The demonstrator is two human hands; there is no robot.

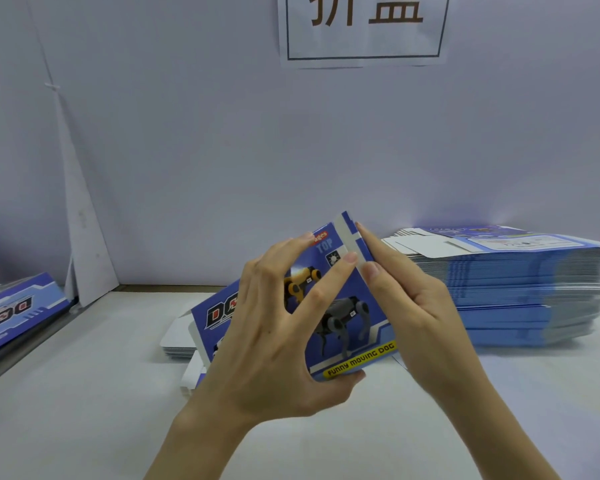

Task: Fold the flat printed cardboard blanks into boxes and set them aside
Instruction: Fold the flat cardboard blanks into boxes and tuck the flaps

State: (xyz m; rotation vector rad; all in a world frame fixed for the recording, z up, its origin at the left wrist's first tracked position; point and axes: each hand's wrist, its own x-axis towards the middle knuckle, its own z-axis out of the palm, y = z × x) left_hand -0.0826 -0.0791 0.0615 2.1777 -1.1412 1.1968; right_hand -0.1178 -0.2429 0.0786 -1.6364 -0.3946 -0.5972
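Blue printed box blank (pixel 343 327) is held up over the middle of the white table (pixel 84 393), printed face to the camera. Its long axis runs left to right and rises slightly to the right, with the "TOP" corner at upper right.

Left hand (pixel 274 327) grips it: thumb curled under the lower edge, fingers spread on the face, index tip on the white side flap. Right hand (pixel 413 306) pinches that right-edge flap, with the index finger straight along it and the thumb pressing.

Tall stack of flat blanks (pixel 516 289) sits just beside the right hand. A folded box (pixel 11 313) is at the far left edge, well apart. The wall (pixel 187 150) is close behind. There is open table on the near side and to the left.
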